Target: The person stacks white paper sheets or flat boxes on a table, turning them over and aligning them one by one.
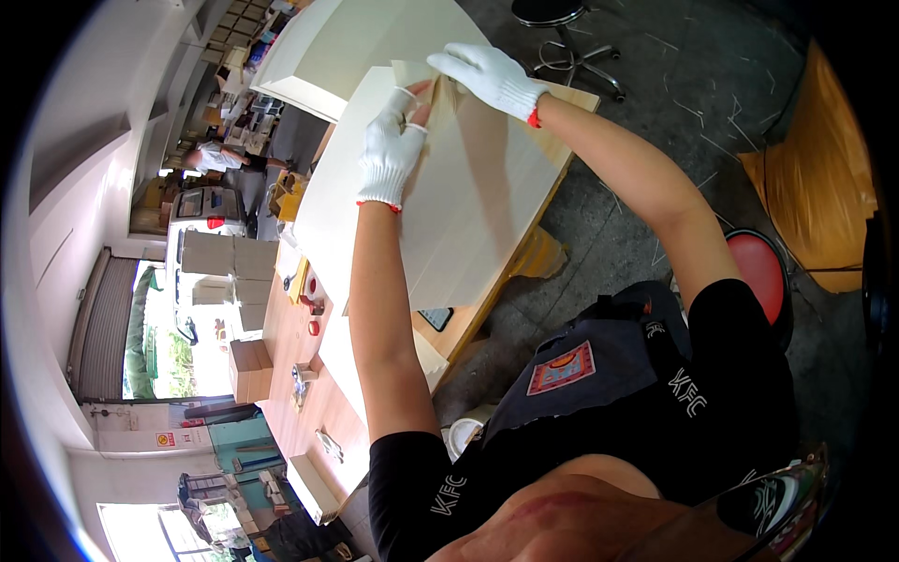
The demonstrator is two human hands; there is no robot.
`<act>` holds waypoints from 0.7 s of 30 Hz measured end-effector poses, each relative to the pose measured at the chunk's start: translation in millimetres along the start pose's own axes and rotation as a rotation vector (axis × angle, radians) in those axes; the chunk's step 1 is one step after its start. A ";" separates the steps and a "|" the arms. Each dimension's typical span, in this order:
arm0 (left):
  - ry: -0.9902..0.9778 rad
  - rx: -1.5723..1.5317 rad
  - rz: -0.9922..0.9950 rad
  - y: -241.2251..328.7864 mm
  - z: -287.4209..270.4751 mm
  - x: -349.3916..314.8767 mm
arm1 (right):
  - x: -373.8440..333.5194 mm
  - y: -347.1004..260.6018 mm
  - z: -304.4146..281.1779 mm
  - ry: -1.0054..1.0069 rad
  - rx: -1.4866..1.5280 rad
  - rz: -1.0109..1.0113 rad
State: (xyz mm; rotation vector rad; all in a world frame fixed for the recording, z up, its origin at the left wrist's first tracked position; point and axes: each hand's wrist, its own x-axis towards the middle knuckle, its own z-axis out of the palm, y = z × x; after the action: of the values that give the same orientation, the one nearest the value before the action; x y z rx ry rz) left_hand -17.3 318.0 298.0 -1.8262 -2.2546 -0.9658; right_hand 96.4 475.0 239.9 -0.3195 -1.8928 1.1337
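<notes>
Above a stack of large off-white sheets [468, 215] on the table, my left hand [391, 150] wears a white knit glove with the thumb and forefinger tips bare. Those bare fingers close on the edge of a thin cream strip [443, 101], which is bent and stands up from the stack. At the strip's far end is my right hand [489, 80], in a white glove with a red cuff. Its fingers are stretched out together along the strip's upper edge; the thumb is mostly hidden. Shadows of the hand and strip fall across the top sheet.
Behind the sheets stands another tall pale stack [375, 47]. A phone [436, 318] lies near the table's edge. Brown cartons [250, 370] stand left. A black stool [548, 11] and a red stool [755, 276] are on the right. A person [217, 157] and a van [208, 208] appear far off.
</notes>
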 end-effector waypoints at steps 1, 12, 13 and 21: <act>0.051 0.017 0.108 -3.0 0.8 0.5 | -0.4 -1.9 0.5 -0.003 0.000 0.011; -0.085 -0.029 -0.085 -4.1 1.0 1.0 | -1.8 -0.7 6.9 0.099 -0.040 -0.042; -0.081 -0.058 -0.085 -6.9 1.6 1.9 | -1.9 -1.2 6.9 0.100 -0.044 -0.038; -0.015 -0.012 -0.012 4.3 0.6 0.1 | -2.2 -2.8 3.5 0.070 -0.060 0.006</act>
State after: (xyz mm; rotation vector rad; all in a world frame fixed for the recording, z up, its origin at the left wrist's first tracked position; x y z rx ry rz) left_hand -13.3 318.9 299.3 -1.8333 -2.2755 -0.9725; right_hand 95.5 470.1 240.3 -0.3934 -1.8680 1.0583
